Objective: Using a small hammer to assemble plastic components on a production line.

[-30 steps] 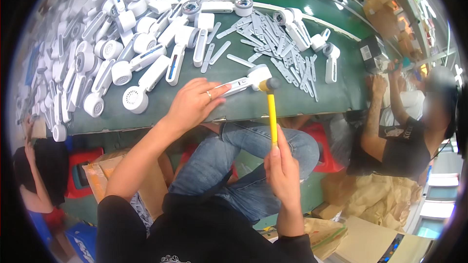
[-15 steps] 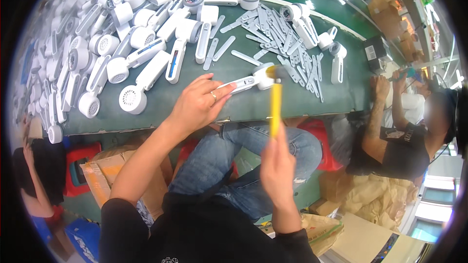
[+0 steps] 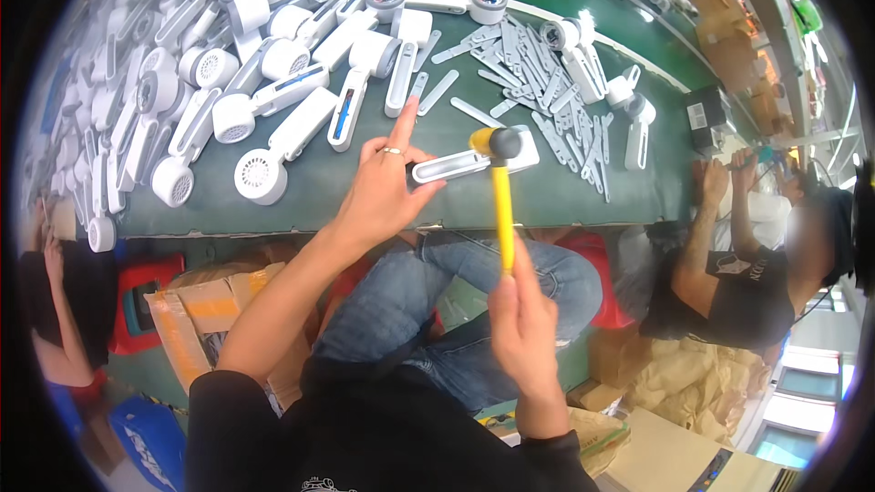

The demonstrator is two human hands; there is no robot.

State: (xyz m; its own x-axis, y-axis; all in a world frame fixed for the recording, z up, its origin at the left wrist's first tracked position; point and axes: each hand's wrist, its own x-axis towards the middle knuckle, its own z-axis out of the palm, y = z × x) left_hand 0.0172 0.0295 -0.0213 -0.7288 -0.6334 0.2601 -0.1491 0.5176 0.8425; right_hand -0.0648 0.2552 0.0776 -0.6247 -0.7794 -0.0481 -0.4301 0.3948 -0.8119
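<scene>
My right hand is wrapped round the yellow handle of a small hammer. The hammer's head, dark on one side and yellow on the other, overlaps the head end of a white handheld fan; contact cannot be told. My left hand steadies the end of the fan's handle with the thumb and bent fingers. Its index finger stretches away to a grey strip on the green table. The fan lies near the table's front edge, a long pale strip along its handle facing up.
White fans are heaped across the table's left side. Loose grey strips form a pile beyond the hammer. A small dark box stands at the right. A co-worker sits there; another person's arm shows far left. Cardboard boxes are below.
The fan under my left hand now shows a plain strip instead of the side with a button. My left index finger has stretched forward onto a grey strip. The hammer has shifted slightly left.
</scene>
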